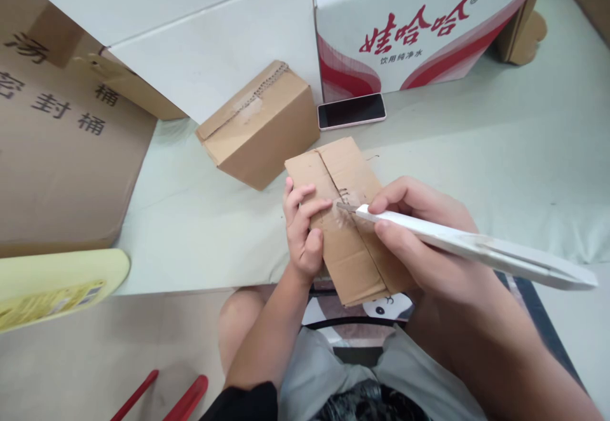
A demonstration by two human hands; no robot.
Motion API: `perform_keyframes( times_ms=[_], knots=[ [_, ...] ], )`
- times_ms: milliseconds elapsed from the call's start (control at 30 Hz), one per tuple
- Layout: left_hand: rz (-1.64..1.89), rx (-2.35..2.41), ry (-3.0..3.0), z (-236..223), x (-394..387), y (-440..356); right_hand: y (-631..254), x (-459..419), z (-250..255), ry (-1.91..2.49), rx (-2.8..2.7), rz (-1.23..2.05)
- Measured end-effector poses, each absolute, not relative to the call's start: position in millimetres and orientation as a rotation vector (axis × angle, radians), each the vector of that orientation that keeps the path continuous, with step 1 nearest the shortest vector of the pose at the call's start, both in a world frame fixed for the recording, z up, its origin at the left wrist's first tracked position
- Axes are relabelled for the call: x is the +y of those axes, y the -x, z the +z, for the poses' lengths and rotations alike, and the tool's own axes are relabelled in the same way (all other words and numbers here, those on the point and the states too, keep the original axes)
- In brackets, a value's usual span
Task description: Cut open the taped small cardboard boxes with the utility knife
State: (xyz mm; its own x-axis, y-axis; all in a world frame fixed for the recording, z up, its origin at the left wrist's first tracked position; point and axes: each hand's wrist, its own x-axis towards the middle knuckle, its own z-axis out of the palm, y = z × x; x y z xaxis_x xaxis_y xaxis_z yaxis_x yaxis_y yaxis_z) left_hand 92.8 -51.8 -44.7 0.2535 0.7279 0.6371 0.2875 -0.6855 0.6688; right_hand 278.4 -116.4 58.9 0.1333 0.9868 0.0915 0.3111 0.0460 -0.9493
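A small brown cardboard box (340, 249) is tilted at the table's front edge, its lengthwise seam facing up. Clear tape, slightly crumpled, crosses the middle of that seam. My left hand (304, 237) is closed on the box's left side, with fingers over the top face. In my right hand (429, 243) is a white utility knife (519, 261), pinched between thumb and fingers. Its short blade is out, and the tip lies at the tape beside my left fingertips. Whether it has cut into the tape cannot be seen.
Behind stand a second brown box (267, 132), a phone (351, 112) lying flat, and a white carton (410, 40) with red lettering. A large brown carton (61, 173) fills the left, near a pale yellow container (61, 281). Pale green cloth (534, 160) covers the table.
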Motion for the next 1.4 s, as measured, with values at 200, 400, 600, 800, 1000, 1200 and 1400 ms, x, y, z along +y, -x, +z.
perform_keyframes(
  times_ms=[200,400,600,800,1000,1200,1400],
  knots=[
    [1.432,0.922,-2.090,-44.8,-52.1,-93.9,-278.6,-117.4,59.9,1.461,-1.350,0.914],
    [1.428,0.923,-2.094,-45.6,-52.0,-93.6,-277.7,-116.3,60.5,1.489,-1.338,0.932],
    [1.406,0.955,-2.120,-45.2,-52.6,-92.4,-276.3,-116.2,65.4,1.537,-1.309,0.959],
    [1.396,0.947,-2.151,-42.0,-51.6,-90.5,-278.3,-115.2,63.4,1.508,-1.340,0.961],
    [1.370,0.903,-2.178,-41.8,-48.7,-87.4,-278.5,-114.2,61.9,1.495,-1.357,0.941],
    [1.387,0.874,-2.198,-43.0,-47.8,-85.6,-276.5,-112.9,65.4,1.517,-1.358,0.944],
    [1.390,0.881,-2.203,-44.6,-48.8,-86.2,-276.7,-112.3,64.1,1.502,-1.362,0.924]
  ],
)
